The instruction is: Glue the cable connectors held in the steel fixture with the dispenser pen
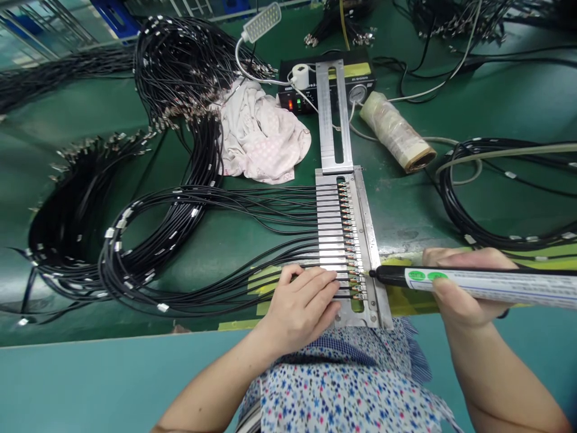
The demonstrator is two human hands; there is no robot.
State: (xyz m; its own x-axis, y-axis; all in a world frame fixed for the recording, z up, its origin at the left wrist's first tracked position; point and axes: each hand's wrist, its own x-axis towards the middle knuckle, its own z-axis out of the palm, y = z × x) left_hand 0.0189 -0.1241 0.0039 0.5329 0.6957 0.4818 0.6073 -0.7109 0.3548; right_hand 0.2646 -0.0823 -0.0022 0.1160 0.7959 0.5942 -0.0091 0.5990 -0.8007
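Observation:
My left hand (300,304) lies over the near cables at the lower end of a metal holding fixture (327,231), its fingers stretched out and resting on them. Black cables (265,278) run in from the left, side by side, their bare metal ends (347,228) lined up along the fixture's slot. In my right hand (469,288), closed around it, is a thick pen-shaped tool (496,285) with a white label, green stickers and a black nose. Its dark tip is at the fixture's right rail, close to the lower cable ends; contact is unclear.
Coiled black cables (175,66) are heaped at the left, another coil (455,204) at the right. A crumpled cloth (265,138), a black control box (297,102) with a gauge, a small lamp (262,23) and a wrapped roll (396,132) stand beyond the fixture.

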